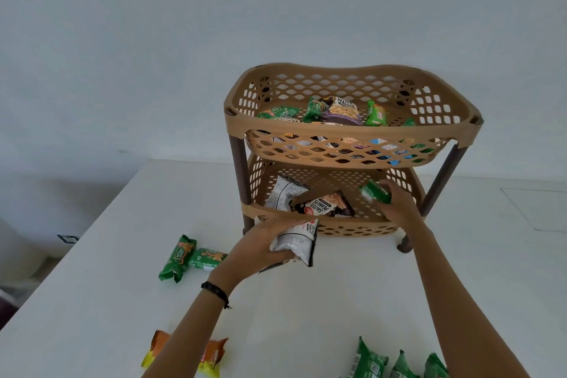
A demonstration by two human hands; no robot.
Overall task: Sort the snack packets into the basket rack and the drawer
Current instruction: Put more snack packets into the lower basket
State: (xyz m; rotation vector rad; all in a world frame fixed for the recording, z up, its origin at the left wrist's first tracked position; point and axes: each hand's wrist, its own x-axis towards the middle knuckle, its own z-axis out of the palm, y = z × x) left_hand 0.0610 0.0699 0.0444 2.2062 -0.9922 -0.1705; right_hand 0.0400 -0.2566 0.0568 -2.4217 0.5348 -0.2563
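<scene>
A tan two-tier basket rack (352, 127) with brown legs stands on the white table. Its top basket holds several snack packets, among them a peanut packet (343, 112). The lower basket (325, 213) holds a white packet (283, 193) and a dark salted-peanuts packet (325, 205). My left hand (260, 244) grips a white and black packet (297, 242) just in front of the lower basket's rim. My right hand (399, 205) holds a small green packet (376, 192) inside the lower basket at its right side.
Two green packets (179, 258) lie on the table (337, 301) left of my left arm. An orange and yellow packet (211, 357) lies near the front edge, partly under my left forearm. Green packets (368, 360) lie at the front right. No drawer is in view.
</scene>
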